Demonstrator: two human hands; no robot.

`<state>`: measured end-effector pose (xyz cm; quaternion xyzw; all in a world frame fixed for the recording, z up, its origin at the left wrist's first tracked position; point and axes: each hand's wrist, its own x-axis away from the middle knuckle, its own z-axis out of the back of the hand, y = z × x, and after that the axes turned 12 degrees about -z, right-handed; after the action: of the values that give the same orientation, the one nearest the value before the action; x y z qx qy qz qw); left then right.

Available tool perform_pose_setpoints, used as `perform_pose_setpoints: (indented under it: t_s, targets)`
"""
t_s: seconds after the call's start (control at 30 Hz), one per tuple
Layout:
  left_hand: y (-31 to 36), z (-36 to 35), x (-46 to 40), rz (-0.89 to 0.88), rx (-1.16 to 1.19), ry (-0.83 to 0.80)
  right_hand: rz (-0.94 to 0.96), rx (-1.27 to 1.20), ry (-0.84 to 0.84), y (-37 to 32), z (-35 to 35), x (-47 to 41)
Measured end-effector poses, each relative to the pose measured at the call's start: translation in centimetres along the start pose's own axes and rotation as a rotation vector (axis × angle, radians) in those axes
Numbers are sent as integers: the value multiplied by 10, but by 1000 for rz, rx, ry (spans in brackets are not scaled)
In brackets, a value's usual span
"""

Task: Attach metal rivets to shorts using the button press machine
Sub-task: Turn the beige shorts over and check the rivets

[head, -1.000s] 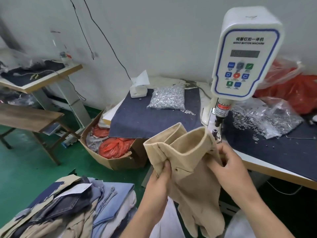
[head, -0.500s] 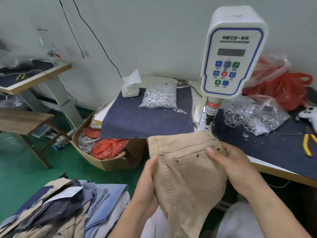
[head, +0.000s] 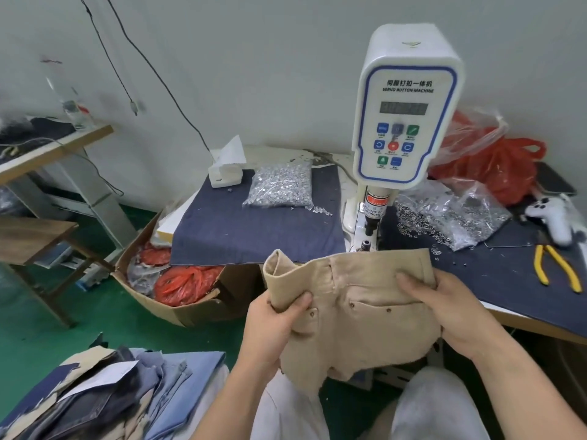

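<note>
The beige shorts [head: 352, 315] are being held up in the air in front of the table [head: 521, 315], just below and in front of the button press machine [head: 408, 122], with the waistband uppermost and running left to right, so the long axis is lying roughly level across the view while the cut legs are hanging down toward the person's lap. The pocket side is facing the camera, and small metal rivets [head: 388, 310] are showing at the pocket corners. The left hand [head: 273, 322] is gripping the left end of the waistband, where the cloth is rolling over into a loop, its fingers [head: 300, 301] curling tightly around the fold with the thumb pressing on the front. The right hand [head: 444, 309] is clasping the right end of the waistband, its thumb [head: 413, 281] lying flat along the front of the cloth and the other fingers hidden behind it. On the blue cloth covering the table, a clear bag of silver rivets [head: 281, 185] is lying left of the machine, a torn bag of metal parts [head: 457, 214] is spilling to its right, and yellow-handled pliers [head: 554, 268] are resting near the right edge
</note>
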<state>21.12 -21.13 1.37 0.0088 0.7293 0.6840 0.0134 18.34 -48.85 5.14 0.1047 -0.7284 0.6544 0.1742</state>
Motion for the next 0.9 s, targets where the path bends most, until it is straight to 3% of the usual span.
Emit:
perform_pose_setpoints:
  t_s: [0.07,0.13,0.27,0.37,0.47,0.63,0.83,0.9]
  targets:
    - [4,5,-4,-96,-124,19,21,-89,68,-2,5,-2]
    - [8,13,-10,-121,-166,-62,27,-111,138,-4,9,-6]
    - [9,25,-21,67,58,-291,37,-99,271,-6,12,-14]
    - [6,37,-29,126,168,-242,15,-106,351,-7,20,-21]
    - [6,44,-31,44,97,-238,5,-59,387,-6,26,-24]
    - [16,43,-33,56,-13,-81,0,0,458,1,37,-24]
    - [27,24,-25,156,250,-218,-25,610,713,8,34,-19]
    - [33,13,-21,198,313,-257,61,758,842,13,23,-12]
